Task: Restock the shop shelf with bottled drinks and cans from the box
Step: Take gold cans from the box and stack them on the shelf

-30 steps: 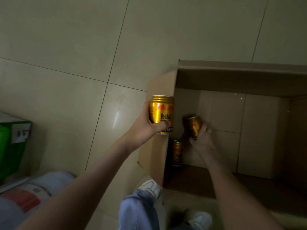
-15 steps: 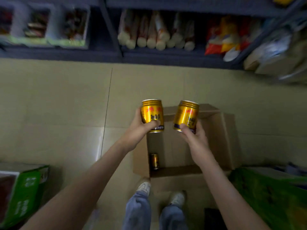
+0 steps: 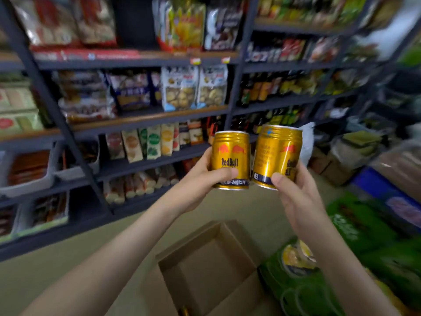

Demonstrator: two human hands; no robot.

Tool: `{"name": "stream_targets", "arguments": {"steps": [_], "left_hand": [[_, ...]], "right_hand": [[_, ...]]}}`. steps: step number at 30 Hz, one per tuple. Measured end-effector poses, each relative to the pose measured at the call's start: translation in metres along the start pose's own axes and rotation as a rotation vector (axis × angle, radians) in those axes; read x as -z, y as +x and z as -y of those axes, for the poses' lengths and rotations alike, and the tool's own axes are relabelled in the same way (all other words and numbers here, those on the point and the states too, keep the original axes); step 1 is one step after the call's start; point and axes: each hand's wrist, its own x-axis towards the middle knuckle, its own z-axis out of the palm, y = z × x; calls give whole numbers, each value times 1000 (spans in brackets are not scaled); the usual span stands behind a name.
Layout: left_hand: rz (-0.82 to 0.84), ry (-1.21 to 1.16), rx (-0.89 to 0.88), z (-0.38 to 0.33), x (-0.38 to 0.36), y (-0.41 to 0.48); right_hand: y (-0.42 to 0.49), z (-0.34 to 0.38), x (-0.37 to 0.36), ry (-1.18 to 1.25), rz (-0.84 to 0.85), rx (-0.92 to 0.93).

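Note:
My left hand (image 3: pixel 198 181) grips a gold Red Bull can (image 3: pixel 230 158) held upright at chest height. Beside it my right hand (image 3: pixel 296 197) holds a second gold can (image 3: pixel 276 153), tilted slightly right; the two cans nearly touch. Below them the open cardboard box (image 3: pixel 205 245) stands on the floor, and the top of one more can (image 3: pixel 183 312) shows at its bottom edge. Dark metal shelves (image 3: pixel 150 119) stocked with snack bags stand ahead. Further right, shelves (image 3: pixel 273 103) carry rows of bottled drinks.
Green shrink-wrapped drink packs (image 3: pixel 355 252) lie on the floor at the right, close to the box. Cardboard cartons (image 3: pixel 330 165) and a blue crate (image 3: pixel 373 185) crowd the right aisle. Grey bins (image 3: pixel 29 183) fill the lower left shelves. Beige floor tiles (image 3: pixel 68 258) stretch before the shelves.
My right hand lifted a can out of the box. Both hands rose with their cans, and my view swung up from the floor and box to the shelves.

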Motion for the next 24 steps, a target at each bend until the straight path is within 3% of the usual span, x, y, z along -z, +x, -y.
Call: {"name": "stream_targets", "arguments": {"steps": [9,16,24], "left_hand": [[328,52,-145,-62,-237,-106],[589,-21,-194,-84,-440,-181],[910,-68,-206,-106,-604,-230]], "right_hand": [[-227,157,119,-342,-308,293],[-395,254,213,-526,-650,361],[-526,322,289,-714,-929,401]]}}
